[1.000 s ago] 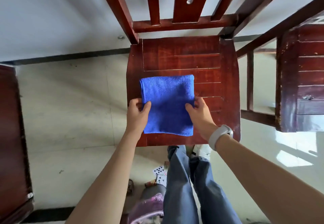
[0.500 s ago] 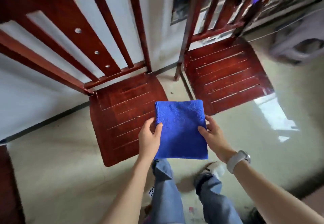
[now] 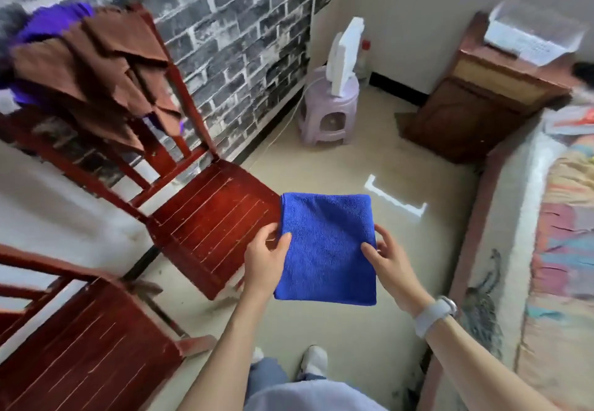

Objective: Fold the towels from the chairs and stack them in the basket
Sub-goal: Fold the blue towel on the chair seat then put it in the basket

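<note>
Room: tiled floor [image 3: 369, 340] between a brick-pattern wall, a bed edge at the right, and two red wooden chairs at the left
Towel in hand: folded blue towel [image 3: 326, 246] held flat in the air above the floor, just off the front corner of the far chair [image 3: 212, 217], resting on nothing
Left hand: left hand [image 3: 265, 258] pinches the towel's left edge, thumb on top, other fingers under the cloth
Right hand: right hand [image 3: 385, 261] grips the right edge the same way, thumb lying on the upper face; a watch sits on that wrist
Towels waiting: brown towels [image 3: 106, 66] and a purple one [image 3: 48, 24] hang over the far chair's backrest, blurred
Near chair: near chair [image 3: 86, 359] shows a bare slatted seat
Basket: not in view, so its place cannot be told
Step in hand: by my reading, carrying the folded square to the basket
Doing it well: keep both edges pinched at even height so the layers do not slide apart; hold the cloth level, not sagging in the middle; lower it flat into the basket and release both sides together
Risk: a one-sided grip would likely let the fold fall open
</note>
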`<state>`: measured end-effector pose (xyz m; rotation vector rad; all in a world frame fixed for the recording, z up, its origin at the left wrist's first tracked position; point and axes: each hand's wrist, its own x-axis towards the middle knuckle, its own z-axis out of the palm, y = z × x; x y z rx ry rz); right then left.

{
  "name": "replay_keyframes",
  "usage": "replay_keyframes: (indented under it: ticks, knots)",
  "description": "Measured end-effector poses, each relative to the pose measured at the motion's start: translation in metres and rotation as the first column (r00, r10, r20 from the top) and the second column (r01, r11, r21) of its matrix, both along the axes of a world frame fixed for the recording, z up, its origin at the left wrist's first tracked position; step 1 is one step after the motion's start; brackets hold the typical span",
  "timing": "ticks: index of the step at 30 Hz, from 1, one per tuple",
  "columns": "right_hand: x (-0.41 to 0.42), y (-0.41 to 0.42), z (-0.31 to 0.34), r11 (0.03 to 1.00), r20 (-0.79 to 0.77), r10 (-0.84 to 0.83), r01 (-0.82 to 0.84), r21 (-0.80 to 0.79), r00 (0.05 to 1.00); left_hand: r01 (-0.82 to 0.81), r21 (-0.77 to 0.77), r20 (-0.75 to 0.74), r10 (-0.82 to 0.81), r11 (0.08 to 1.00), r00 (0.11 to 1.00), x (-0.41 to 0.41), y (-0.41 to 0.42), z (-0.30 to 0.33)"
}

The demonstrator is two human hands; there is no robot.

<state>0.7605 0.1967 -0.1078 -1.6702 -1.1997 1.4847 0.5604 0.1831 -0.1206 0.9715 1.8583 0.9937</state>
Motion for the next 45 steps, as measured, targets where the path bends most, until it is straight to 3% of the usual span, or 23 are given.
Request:
replay_keyframes:
  ticks: [9, 19, 27, 45]
  knots:
    - [0.138, 0.098, 0.016, 0.949, -0.001, -0.273, 0.269, 0.165, 0.962, 0.320, 0.035, -0.010, -0.319, 0.947, 0.948, 0.146, 0.160, 0.022]
    - [0.271, 0.314, 0.033, 0.893, 0.049, -0.413, 0.394, 0.219, 0.909, 0.461, 0.095, 0.055, -0.468, 0.882, 0.882, 0.294, 0.401, 0.030]
    - [0.370, 0.442, 0.037, 0.842, 0.046, -0.516, 0.496, 0.212, 0.856, 0.568, 0.158, 0.109, -0.585, 0.808, 0.803, 0.398, 0.548, 0.038]
    - [0.595, 0.784, 0.002, 0.846, -0.041, -0.523, 0.524, 0.099, 0.852, 0.545, 0.064, 0.030, -0.548, 0.836, 0.836, 0.633, 0.889, 0.017]
